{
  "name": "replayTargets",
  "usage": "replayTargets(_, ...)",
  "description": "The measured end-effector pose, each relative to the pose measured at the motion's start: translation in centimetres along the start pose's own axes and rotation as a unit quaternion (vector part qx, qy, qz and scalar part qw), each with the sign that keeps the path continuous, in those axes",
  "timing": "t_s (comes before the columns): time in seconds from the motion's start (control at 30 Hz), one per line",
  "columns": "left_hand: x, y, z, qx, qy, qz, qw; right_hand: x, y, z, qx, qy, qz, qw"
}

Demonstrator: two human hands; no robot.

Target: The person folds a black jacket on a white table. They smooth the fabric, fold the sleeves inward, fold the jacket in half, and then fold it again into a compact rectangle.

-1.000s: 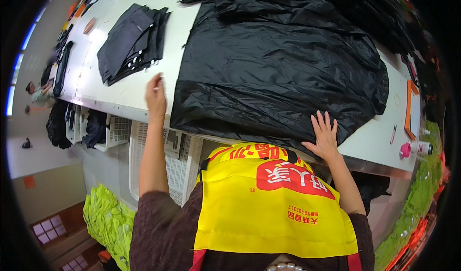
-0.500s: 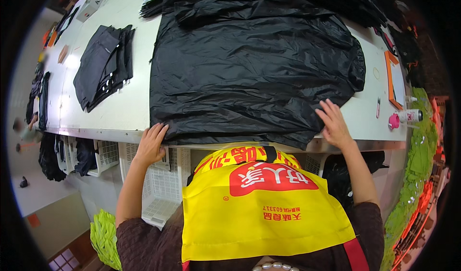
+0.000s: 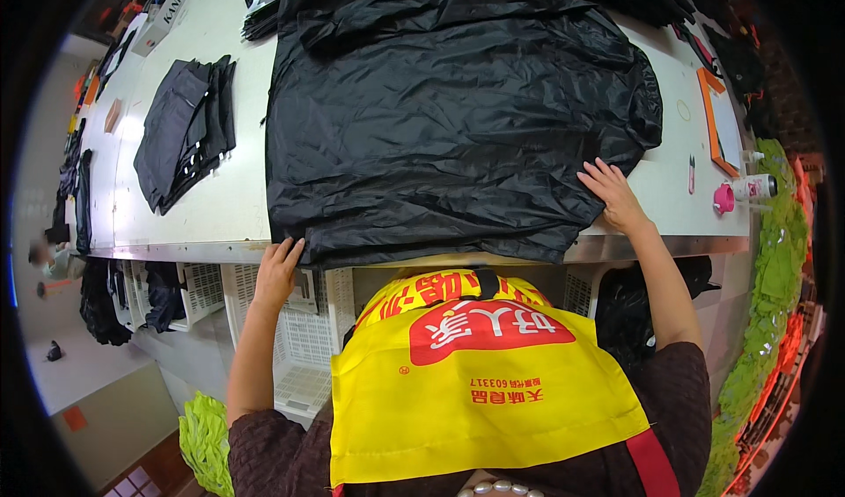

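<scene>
A large, wrinkled black garment of thin, shiny fabric lies spread over the white table. Gathered, ribbed-looking edging shows along its right end. At the garment's near left corner, by the table's front edge, my left hand has its fingers bent together on the fabric; its thumb is mostly hidden. My right hand rests on the garment's right side, fingers stretched and a little apart, palm down. Beyond, part of the garment is folded into a thick layer.
A stack of dark cut pieces lies left. On the right are an orange-framed board, a small pink-handled tool and a bottle beside a pink cup. White plastic crates stand below; green material hangs right.
My left hand has drawn in its fingers at the garment's near left corner. My right hand has moved slightly up along the right side. The whole view has shifted a little.
</scene>
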State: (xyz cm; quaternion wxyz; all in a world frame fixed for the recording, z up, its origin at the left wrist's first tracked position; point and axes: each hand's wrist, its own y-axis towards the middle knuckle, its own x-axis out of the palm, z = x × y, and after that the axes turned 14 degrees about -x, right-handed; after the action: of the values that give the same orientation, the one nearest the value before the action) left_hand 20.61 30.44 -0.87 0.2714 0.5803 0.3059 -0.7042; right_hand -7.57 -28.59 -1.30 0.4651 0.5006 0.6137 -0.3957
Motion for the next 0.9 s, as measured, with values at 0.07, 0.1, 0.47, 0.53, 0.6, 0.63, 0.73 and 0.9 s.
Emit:
replayTargets(0.07, -0.8, 0.0, 0.5, -0.009, -0.019, -0.012, 1.000, -1.2, -0.8, -0.7, 0.029, 0.028, -0.025, 0.999)
replayTargets(0.1, -1.9, -0.2, 0.5, -0.019, -0.034, -0.030, 0.999, -1.8, -1.2, -1.2, 0.043, 0.042, -0.037, 0.998)
replayTargets(0.47, -14.8, 4.8, -1.3, -0.211, -0.305, -0.197, 0.907, -5.7, -2.9, -1.7, 0.313, 0.281, -0.107, 0.901)
replayTargets(0.53, -13.5, 8.9, -2.3, -0.154, -0.295, -0.143, 0.932, -5.8, -1.8, -1.9, 0.318, 0.287, -0.064, 0.901)
replayTargets(0.6, -11.3, 12.8, -2.3, -0.131, -0.267, -0.050, 0.953, -4.4, -0.9, -0.2, 0.309, 0.265, -0.075, 0.910)
replayTargets(0.63, -9.6, 14.3, -1.4, -0.133, -0.271, 0.012, 0.953, -2.9, -0.5, 0.7, 0.305, 0.255, -0.081, 0.914)
replayTargets(0.73, -2.1, 17.1, -1.8, -0.125, -0.139, 0.267, 0.945, 0.5, -0.2, 2.2, 0.276, 0.233, 0.008, 0.932)
replayTargets(0.9, -1.3, 14.2, 4.9, -0.051, -0.059, 0.350, 0.933, -0.4, 0.2, -0.9, 0.294, -0.040, 0.124, 0.947)
